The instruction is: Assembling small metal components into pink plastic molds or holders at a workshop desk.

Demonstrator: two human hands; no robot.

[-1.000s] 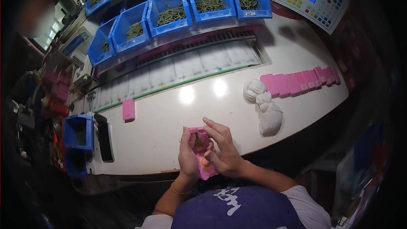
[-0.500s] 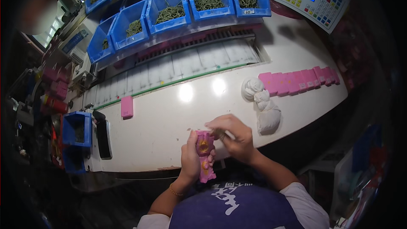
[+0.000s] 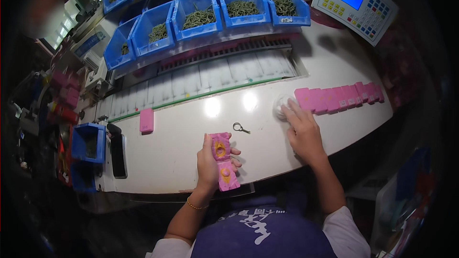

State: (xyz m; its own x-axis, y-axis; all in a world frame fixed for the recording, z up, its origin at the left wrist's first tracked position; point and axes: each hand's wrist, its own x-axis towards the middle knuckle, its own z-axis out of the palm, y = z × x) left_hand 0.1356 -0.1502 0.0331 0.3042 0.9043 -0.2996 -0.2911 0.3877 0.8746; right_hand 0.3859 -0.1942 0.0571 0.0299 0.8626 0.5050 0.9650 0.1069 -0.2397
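Nearest, left hand (image 3: 206, 168) closed around pink two-part block (image 3: 227, 176), laid open above the worktable's near edge, patterned faces up. Long axis runs near to far, near end skewed slightly right; one half sits beyond the other. Grip is one-sided, thumb left, fingertips right, so a loose hold could let the near half flop or the soft-looking edges get squashed. Just beyond, dark ring piece (image 3: 241, 127) lies loose on the white worktable (image 3: 177, 162): loop end left and far, stem pointing right and slightly near, long axis on that slant. A sleeve or forearm sweeping across could knock it. Off to the right, right hand (image 3: 304, 134) reaches far, fingers a little spread on white cloth bundle (image 3: 281, 108); can't tell from here whether they pinch it. Pink block row (image 3: 330, 99) is just beside, so a careless drag rightward could shove it askew. Farthest, blue bins (image 3: 198, 16).
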